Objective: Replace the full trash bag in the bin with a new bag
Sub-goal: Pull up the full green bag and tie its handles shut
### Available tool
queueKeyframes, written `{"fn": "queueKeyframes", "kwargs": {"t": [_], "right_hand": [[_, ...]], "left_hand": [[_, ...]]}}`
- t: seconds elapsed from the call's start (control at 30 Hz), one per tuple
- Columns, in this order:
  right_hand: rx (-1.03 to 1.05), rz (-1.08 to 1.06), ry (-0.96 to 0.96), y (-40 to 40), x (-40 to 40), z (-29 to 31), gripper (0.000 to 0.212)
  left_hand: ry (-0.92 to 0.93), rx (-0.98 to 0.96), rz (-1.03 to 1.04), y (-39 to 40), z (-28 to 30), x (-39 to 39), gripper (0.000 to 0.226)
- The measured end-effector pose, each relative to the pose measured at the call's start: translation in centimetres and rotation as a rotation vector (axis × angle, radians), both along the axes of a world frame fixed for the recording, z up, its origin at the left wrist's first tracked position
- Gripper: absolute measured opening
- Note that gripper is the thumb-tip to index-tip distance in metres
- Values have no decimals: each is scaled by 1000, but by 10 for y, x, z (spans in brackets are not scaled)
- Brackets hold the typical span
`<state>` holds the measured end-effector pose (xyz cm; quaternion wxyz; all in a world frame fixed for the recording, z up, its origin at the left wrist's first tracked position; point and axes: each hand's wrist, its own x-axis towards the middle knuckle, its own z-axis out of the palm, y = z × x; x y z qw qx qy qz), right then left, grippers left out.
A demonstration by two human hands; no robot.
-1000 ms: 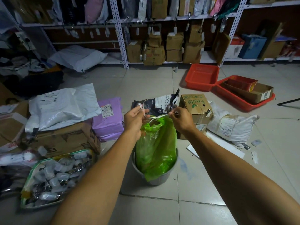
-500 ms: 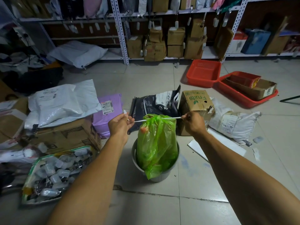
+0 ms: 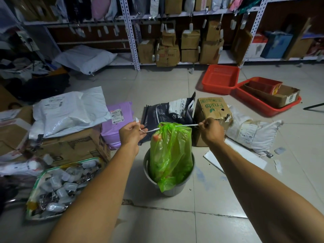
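Note:
A full green trash bag (image 3: 171,155) stands upright in a small grey bin (image 3: 173,189) on the tiled floor, its mouth cinched at the top. A white drawstring (image 3: 185,125) runs out of the bag's neck to both sides. My left hand (image 3: 131,133) grips the left end of the string. My right hand (image 3: 211,131) grips the right end. The string is stretched taut between them, level with the bag's top. The lower edge of the bag hangs over the bin's front rim.
Behind the bin lie a dark printed pouch (image 3: 168,111), a "Fruits" carton (image 3: 213,109) and a purple parcel (image 3: 119,118). Cartons and white mailers are at left, a tray of small bottles (image 3: 59,186) at front left. Red baskets (image 3: 220,78) and shelving stand behind.
My hands have pulled apart sideways, drawing the string tight and closing the bag's mouth. The bag stays in the bin.

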<state>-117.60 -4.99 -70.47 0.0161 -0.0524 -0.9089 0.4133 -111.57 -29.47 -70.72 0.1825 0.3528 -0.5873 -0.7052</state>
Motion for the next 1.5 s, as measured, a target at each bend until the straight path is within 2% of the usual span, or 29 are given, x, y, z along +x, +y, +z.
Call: {"fn": "queueKeyframes", "kwargs": {"t": [0.03, 0.17, 0.27, 0.4, 0.53, 0.63, 0.73, 0.8, 0.93, 1.13, 1.27, 1.33, 1.43, 1.5], "right_hand": [[-43, 14, -3, -2, 2, 1, 15], [-89, 113, -20, -6, 12, 5, 48], [-39, 91, 28, -3, 13, 4, 40], [75, 141, 96, -6, 12, 6, 14], [239, 192, 118, -17, 14, 6, 25], [412, 110, 139, -16, 17, 6, 35], [536, 92, 258, -11, 21, 8, 43], [464, 109, 220, -9, 19, 7, 42], [287, 267, 80, -12, 10, -4, 20], [267, 364, -44, -24, 0, -9, 50], [284, 359, -78, -31, -9, -15, 59], [286, 336, -81, -33, -12, -18, 62], [279, 337, -87, -37, -13, -17, 61], [274, 343, -89, -41, -16, -18, 61]], "left_hand": [[-21, -13, -27, 0, 0, 1, 23], [-165, -182, -245, -4, 1, 8, 27], [-180, -244, -304, -11, 6, 18, 12], [-167, -267, -391, -17, 20, 29, 22], [-265, -303, -537, -11, 34, 34, 42], [-338, -334, -720, -11, 45, 38, 27], [-377, -178, -829, -23, 53, 39, 27], [-406, -141, -818, -32, 53, 39, 32], [-574, -434, -834, -29, 45, 36, 38], [-748, -565, -839, 4, 45, 22, 75], [-850, -609, -917, 23, 46, 14, 94], [-808, -622, -912, 22, 46, 13, 85], [-727, -635, -922, 6, 44, 14, 55], [-641, -565, -875, -7, 41, 16, 32]]}}
